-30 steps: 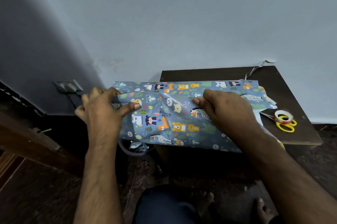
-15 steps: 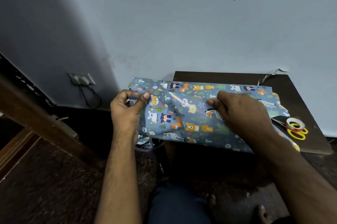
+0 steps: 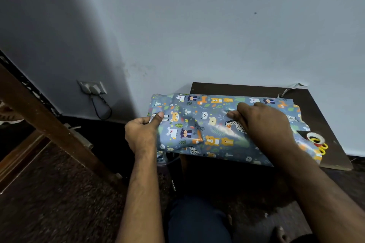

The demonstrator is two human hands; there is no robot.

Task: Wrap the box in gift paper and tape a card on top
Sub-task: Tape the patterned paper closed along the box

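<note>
Blue gift paper [image 3: 197, 130] printed with cartoon animals is folded over a box that it hides completely; the bundle lies on the left part of a dark wooden table [image 3: 246, 89] and overhangs its left edge. My left hand [image 3: 144, 134] grips the paper's left end, thumb on top. My right hand [image 3: 260, 122] pinches a fold of the paper near the middle of the top. A roll of clear tape [image 3: 316, 138] lies on yellow-handled scissors [image 3: 323, 146] at the table's right side. No card is visible.
A pale wall stands right behind the table. A wall socket with a black cable [image 3: 92, 87] is low on the left. A brown wooden beam [image 3: 49, 124] slants across the left. Dark carpet covers the floor; my knee [image 3: 197, 221] and bare toes [image 3: 278, 233] are below.
The camera has swung left, so the table sits further right in view. My left hand slid to the paper's left end and now grips it; my right hand keeps its pinch.
</note>
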